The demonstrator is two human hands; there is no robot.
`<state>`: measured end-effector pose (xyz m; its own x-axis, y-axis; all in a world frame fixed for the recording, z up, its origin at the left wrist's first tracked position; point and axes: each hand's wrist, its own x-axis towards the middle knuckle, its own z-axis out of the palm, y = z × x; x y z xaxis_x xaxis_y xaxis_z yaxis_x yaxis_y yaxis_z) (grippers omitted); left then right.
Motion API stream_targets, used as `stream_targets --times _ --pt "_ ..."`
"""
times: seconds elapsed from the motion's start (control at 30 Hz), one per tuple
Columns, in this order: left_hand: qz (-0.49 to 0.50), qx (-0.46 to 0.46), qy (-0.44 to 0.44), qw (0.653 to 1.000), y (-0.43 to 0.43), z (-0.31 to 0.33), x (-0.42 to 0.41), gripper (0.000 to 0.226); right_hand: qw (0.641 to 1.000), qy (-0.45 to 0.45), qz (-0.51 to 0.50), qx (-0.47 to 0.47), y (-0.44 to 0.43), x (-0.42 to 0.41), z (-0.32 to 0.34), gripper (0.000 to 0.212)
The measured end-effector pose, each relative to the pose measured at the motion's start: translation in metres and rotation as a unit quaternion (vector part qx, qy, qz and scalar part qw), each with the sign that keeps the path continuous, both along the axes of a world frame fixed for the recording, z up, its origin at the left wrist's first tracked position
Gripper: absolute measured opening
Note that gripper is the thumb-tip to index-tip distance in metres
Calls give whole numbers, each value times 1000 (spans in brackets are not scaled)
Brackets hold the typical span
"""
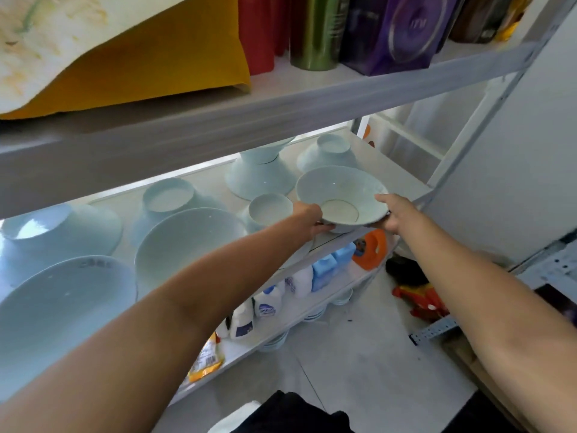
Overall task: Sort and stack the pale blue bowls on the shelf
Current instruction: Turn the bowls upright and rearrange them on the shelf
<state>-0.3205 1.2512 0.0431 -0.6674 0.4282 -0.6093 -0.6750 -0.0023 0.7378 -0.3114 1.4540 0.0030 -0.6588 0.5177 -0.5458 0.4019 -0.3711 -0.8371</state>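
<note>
An upright pale blue bowl is held at the front right of the middle shelf. My left hand grips its left side from below and my right hand grips its right rim. Several other pale blue bowls stand on the same shelf. Upside-down ones include a small bowl just left of my left hand, a stack behind it, one at the back right, one at mid left and one at far left. Two upright bowls sit at the front left.
The upper shelf hangs low over the bowls and carries a yellow bag, a green can and a purple box. The lower shelf holds bottles and an orange container. Red items lie on the floor.
</note>
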Motion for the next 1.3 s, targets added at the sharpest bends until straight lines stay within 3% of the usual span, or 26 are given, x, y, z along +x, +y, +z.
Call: stream_targets --times 0.03,0.13,0.3,0.57,0.73,0.9,1.0,1.07,1.17,1.23,1.3 --pt "13 -24 52 998 7 -11 -7 27 1000 -1 -1 -2 5 -3 -6 46" --pt "69 -40 43 996 22 -20 -7 51 1000 9 -23 -2 13 -9 -14 47" --pt "34 -60 39 997 34 -29 -15 40 996 31 -80 16 16 -12 -13 47" --pt "-28 -95 55 994 41 -39 -24 48 989 103 -94 -41 12 -11 -13 34" --pt "-41 -92 78 992 34 -42 -27 48 992 100 -69 -38 7 -5 -8 48" --pt "-6 -82 126 989 16 -33 -33 26 986 75 -146 -26 -5 7 -13 59" --pt "19 -104 186 977 -2 -27 -43 43 974 81 -210 -40 -31 16 -13 58" --pt "19 -164 257 952 -16 -22 -47 41 969 58 -236 -47 -53 26 -19 59" --pt "-28 -298 407 863 -39 -18 -49 31 977 39 -208 -28 -63 23 -65 70" --pt "-73 -353 462 810 -52 -20 -48 27 989 11 -145 -33 -94 29 -58 56" --pt "-133 -394 492 765 -61 -25 -45 27 985 -33 -140 -95 -133 34 -35 32"
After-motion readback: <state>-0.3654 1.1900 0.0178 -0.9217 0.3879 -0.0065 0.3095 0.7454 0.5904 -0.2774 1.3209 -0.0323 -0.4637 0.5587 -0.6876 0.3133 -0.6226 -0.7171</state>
